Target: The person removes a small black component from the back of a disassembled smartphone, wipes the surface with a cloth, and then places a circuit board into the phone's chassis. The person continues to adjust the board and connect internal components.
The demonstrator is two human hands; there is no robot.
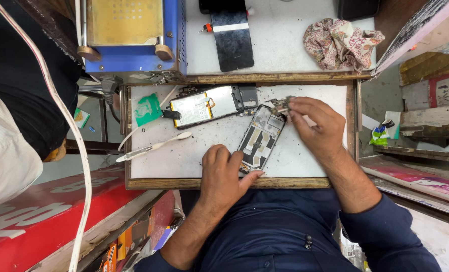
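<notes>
An opened phone frame point(260, 137) lies tilted on the white work board point(184, 161). My left hand point(224, 174) rests on the board and presses the frame's near end with thumb and fingers. At the frame's far corner, my right hand point(317, 123) pinches a small circuit part point(280, 104) between its fingertips. A second opened phone with its battery showing point(212, 106) lies to the left of the frame, and my hands do not touch it.
A white-handled tool point(154, 146) and a green packet point(147, 109) lie at the board's left. Behind are a blue machine point(133, 38), a dark phone screen point(233, 38) and a patterned cloth point(341, 43). A white cable point(65, 121) runs down the left.
</notes>
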